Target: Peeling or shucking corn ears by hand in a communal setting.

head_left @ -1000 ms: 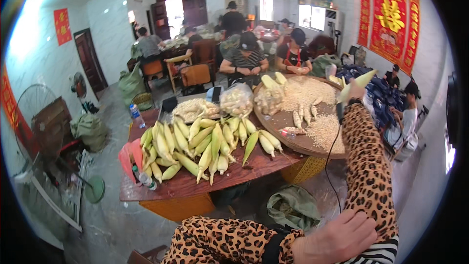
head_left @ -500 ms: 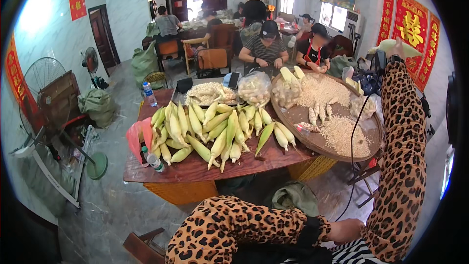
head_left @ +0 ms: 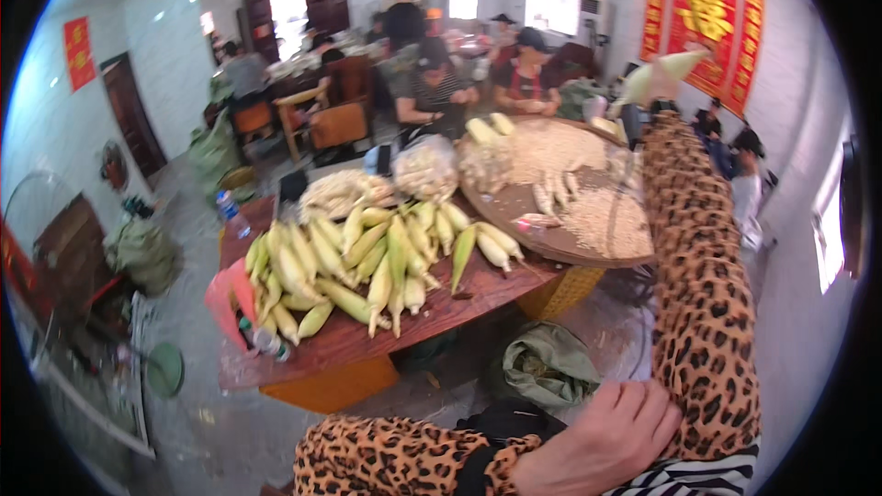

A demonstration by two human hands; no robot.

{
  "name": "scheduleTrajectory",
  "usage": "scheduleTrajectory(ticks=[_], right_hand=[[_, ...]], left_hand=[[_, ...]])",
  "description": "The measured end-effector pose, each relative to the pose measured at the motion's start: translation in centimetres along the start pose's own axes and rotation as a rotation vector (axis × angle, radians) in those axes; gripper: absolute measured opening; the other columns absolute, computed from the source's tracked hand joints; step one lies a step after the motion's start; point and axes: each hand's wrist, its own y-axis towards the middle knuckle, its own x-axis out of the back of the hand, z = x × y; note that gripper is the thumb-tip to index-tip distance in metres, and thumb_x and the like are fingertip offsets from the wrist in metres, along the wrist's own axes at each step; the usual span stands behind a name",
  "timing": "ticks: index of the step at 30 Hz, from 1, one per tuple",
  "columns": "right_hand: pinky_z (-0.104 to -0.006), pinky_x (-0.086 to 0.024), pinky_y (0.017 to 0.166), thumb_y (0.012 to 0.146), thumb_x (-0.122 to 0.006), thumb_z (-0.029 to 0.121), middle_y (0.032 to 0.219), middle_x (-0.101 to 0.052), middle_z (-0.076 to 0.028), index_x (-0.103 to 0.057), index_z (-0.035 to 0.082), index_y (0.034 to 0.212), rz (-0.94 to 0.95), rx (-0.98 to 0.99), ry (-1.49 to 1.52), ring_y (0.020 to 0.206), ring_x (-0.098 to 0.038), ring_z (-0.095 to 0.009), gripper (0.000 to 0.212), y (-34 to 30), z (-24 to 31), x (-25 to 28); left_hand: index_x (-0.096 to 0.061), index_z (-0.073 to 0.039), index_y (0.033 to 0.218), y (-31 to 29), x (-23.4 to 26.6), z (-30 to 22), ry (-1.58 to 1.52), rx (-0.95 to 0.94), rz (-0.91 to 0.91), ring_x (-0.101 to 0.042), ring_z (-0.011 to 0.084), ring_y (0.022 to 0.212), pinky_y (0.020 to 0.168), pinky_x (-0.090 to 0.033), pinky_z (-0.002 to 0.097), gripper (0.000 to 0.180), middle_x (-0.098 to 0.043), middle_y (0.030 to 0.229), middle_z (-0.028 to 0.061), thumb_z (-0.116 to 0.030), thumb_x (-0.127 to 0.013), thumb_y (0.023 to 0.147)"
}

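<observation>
My right arm, in a leopard-print sleeve (head_left: 698, 285), stretches far out and up at the right. At its end my right hand (head_left: 654, 90) is closed round an ear of corn (head_left: 678, 66) in its pale green husk; the motion blurs its fingers. My left hand (head_left: 606, 432) lies against that sleeve near the elbow, fingers curled into the cloth. On the red-brown table (head_left: 367, 354) a big pile of husked-leaf corn ears (head_left: 367, 257) spreads out. Beside it a round woven tray (head_left: 514, 220) bears loose kernels (head_left: 606, 220) and several cobs.
A plastic bag of cobs (head_left: 425, 167) and a heap of kernels and cobs (head_left: 344, 193) stand behind the pile. Bottles (head_left: 231, 213) and a pink bag (head_left: 230, 303) are at the left. A green sack (head_left: 551, 363) lies below the table. Several people sit beyond.
The view has swung right and tilted, so the table appears further left. My left hand has come more fully into view at the right sleeve. The right arm remains outstretched with the ear of corn.
</observation>
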Motion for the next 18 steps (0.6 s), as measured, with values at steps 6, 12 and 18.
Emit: scheduleTrajectory(ticks=[6, 12, 18], right_hand=[[-0.0386, -0.046, 0.083, 0.062, -0.074, 0.039, 0.101, -0.06, -0.022, -0.045, -0.007, 0.114, -0.587, 0.011, -0.715, 0.093, -0.059, -0.033, 0.076, 3.2, -0.1, 3.5], [-0.0385, -0.046, 0.079, 0.064, -0.073, 0.039, 0.097, -0.06, -0.024, -0.055, -0.01, 0.101, -0.505, -0.017, -0.653, 0.09, -0.06, -0.033, 0.064, -0.4, -5.5, 2.4], [-0.0358, -0.048, 0.055, 0.066, -0.073, 0.023, 0.074, -0.062, -0.012, -0.062, -0.005, 0.082, -0.334, -0.042, -0.334, 0.059, -0.06, -0.022, 0.034, -4.0, -6.4, -3.2]], left_hand=[[-0.049, -0.005, 0.072, 3.0, 2.7, -1.8, -0.31, -0.139, -0.721, -0.044, 0.0161, 0.061, 0.052, -0.034, 0.0272, 0.015, -0.043, 0.068, 0.0058, -0.017, -0.057, 0.067], [-0.045, -0.007, 0.062, 1.9, 3.5, -1.4, -0.645, -0.471, -0.639, -0.044, 0.0169, 0.056, 0.051, -0.034, 0.0275, 0.015, -0.043, 0.063, 0.0047, -0.008, -0.052, 0.075], [-0.051, -0.003, 0.073, -3.3, 0.9, 2.6, -0.66, -0.303, -0.363, -0.05, 0.0167, 0.059, 0.053, -0.039, 0.0261, 0.007, -0.048, 0.068, 0.0051, -0.01, -0.054, 0.074]])
